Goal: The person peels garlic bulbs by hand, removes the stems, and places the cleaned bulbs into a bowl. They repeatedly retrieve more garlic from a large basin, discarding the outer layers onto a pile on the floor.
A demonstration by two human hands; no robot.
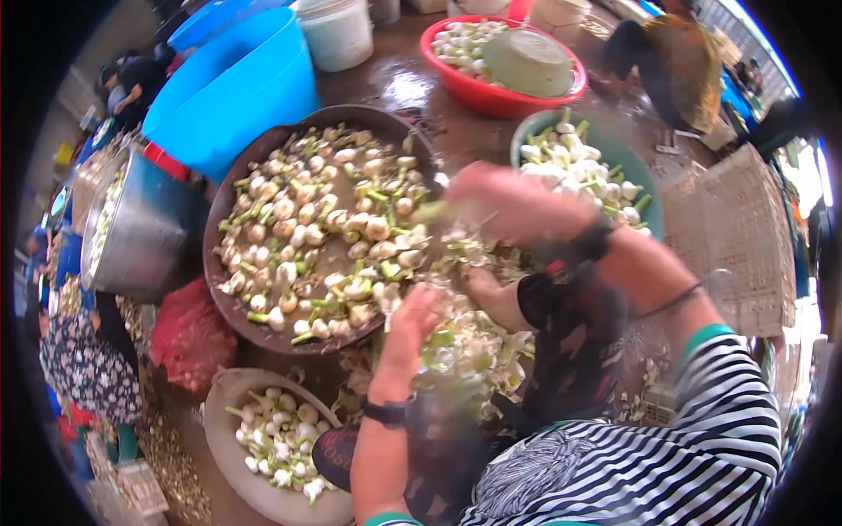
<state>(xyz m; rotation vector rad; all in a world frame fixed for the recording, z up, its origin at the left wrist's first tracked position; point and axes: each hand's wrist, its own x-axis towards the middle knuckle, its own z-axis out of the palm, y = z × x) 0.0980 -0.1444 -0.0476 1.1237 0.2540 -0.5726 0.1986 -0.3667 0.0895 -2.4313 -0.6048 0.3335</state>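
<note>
My right hand is smeared by motion, between the brown basin and the green basin. A blurred pale-green piece shows at its fingertips; I cannot make out whether it is held. My left hand is lower, by the near right rim of the large brown basin; its fingers point up and their grip is unclear. Garlic bulbs with short green stalks, some soiled, fill much of that basin. Whiter bulbs are heaped in the green basin. Pale peelings lie below my hands.
A pale bowl of trimmed bulbs stands at lower left, near a red mesh bag. Behind are a blue tub, a white bucket and a red basin. Crates stand right. Other people sit around.
</note>
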